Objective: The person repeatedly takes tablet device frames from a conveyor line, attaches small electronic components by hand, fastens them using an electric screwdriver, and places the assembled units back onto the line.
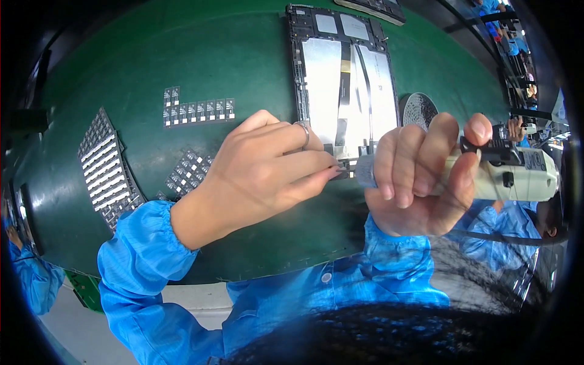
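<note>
**Bright blue against deep green**

Your sleeves (145,267) were bright blue, and the desk (243,67) was deep green. The flat device (319,82) was black around its rim and silver-grey inside, crossed by a dark strip (344,91) with a tan band. Your power screwdriver (528,187) was pale cream with black fittings. At your left, one sheet stack (107,164) showed white stripes on black; the smaller sheets (198,112) repeated white squares on dark cells.

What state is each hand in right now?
Left hand: fingertips pinched by the tablet-like device; cannot tell if holding anything.
Right hand: holding the pale power screwdriver.
</note>
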Available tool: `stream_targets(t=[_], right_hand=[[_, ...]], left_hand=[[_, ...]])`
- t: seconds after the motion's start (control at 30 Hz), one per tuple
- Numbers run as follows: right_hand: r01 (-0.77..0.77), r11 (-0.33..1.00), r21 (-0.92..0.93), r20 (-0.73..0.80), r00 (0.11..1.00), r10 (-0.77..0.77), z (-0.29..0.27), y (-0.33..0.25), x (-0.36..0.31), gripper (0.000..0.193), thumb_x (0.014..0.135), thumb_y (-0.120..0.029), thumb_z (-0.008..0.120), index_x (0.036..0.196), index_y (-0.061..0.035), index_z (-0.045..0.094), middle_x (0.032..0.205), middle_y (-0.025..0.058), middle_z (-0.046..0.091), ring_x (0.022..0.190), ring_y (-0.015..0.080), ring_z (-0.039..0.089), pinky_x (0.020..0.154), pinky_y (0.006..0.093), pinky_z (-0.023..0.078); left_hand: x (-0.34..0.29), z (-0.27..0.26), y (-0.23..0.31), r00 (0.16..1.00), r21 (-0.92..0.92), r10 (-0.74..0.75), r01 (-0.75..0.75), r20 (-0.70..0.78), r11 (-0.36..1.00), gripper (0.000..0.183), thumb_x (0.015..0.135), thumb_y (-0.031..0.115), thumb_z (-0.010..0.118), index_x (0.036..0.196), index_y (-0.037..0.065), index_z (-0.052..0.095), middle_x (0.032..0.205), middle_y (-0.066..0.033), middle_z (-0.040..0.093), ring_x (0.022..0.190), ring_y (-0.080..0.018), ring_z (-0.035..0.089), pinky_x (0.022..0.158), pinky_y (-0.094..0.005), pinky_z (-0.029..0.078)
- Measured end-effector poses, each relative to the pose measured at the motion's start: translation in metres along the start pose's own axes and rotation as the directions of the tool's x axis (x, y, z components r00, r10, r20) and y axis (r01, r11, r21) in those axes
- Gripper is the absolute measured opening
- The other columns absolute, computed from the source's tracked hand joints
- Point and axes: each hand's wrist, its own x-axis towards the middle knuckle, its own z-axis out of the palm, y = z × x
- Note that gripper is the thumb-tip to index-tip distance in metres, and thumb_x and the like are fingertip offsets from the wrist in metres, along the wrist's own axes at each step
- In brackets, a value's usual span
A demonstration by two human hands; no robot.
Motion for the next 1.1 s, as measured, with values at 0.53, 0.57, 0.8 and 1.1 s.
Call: stream_targets(t=[0.53, 0.57, 0.8, 1.1], right_hand=[[-0.023, 1.0, 0.0, -0.03, 0.999, 0.023, 0.01, -0.001, -0.014, 0.021, 0.101, -0.024, 0.049, 0.119, -0.0143, 0.046, 0.068, 0.0002, 0.045, 0.045, 0.0102, 0.044, 0.043, 0.0254, 0.045], [-0.022, 1.0, -0.001, -0.03, 0.999, 0.022, 0.011, -0.002, -0.015, 0.021, 0.101, -0.024, 0.049, 0.119, -0.0143, 0.046, 0.068, 0.0002, 0.045, 0.045, 0.0102, 0.044, 0.043, 0.0254, 0.045], [-0.035, 0.999, -0.035, -0.034, 0.999, 0.034, 0.012, -0.004, -0.018, 0.021, 0.101, -0.025, 0.049, 0.119, -0.0143, 0.046, 0.068, 0.0003, 0.044, 0.045, 0.011, 0.044, 0.043, 0.0259, 0.044], [-0.073, 0.997, -0.035, -0.048, 0.996, 0.071, 0.016, -0.003, -0.015, 0.019, 0.101, -0.025, 0.049, 0.117, -0.0143, 0.046, 0.068, 0.0001, 0.044, 0.044, 0.0111, 0.044, 0.045, 0.0274, 0.045]], left_hand=[[-0.006, 0.001, 0.005, 1.0, 0.041, 0.009, -0.01, 0.029, 0.999, 0.019, 0.06, 0.004, 0.077, 0.078, 0.006, 0.07, 0.076, -0.0015, 0.065, 0.068, -0.0157, 0.062, 0.064, -0.029, 0.045], [-0.006, 0.002, 0.006, 1.0, 0.031, 0.018, -0.018, 0.017, 0.999, 0.02, 0.06, 0.004, 0.077, 0.078, 0.006, 0.07, 0.076, -0.0016, 0.065, 0.068, -0.0157, 0.062, 0.064, -0.029, 0.045], [-0.008, 0.004, 0.007, 0.999, 0.023, 0.02, -0.021, 0.03, 1.0, 0.019, 0.06, 0.003, 0.077, 0.077, 0.006, 0.07, 0.076, -0.0018, 0.066, 0.068, -0.0157, 0.062, 0.064, -0.0289, 0.045], [-0.009, 0.004, 0.003, 0.997, 0.024, 0.077, -0.077, -0.019, 0.997, 0.027, 0.059, 0.009, 0.081, 0.083, 0.006, 0.07, 0.081, -0.005, 0.064, 0.069, -0.0187, 0.062, 0.065, -0.0307, 0.047]])
